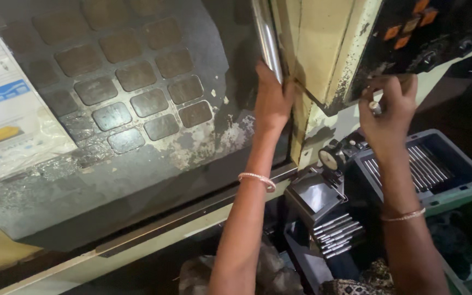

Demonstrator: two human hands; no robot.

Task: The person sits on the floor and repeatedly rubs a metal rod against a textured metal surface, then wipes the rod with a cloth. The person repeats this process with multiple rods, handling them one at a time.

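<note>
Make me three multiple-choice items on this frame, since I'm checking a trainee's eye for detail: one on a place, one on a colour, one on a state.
1. Where is the left hand?
A. on the shiny vertical bar handle at the machine door's edge
B. inside the grey tray
C. flat on the door's window

2. What colour are the buttons on the dark control panel?
A. green
B. orange
C. white

3. How is the right hand placed?
A. hanging open, away from everything
B. resting in the grey tray of metal rods
C. raised with fingers pinched just below the control panel

Answers: 1 A, the fingers wrap the bar; 2 B, the square keys show orange; 3 C, the fingertips close together at the panel's lower edge, above the tray.
</note>
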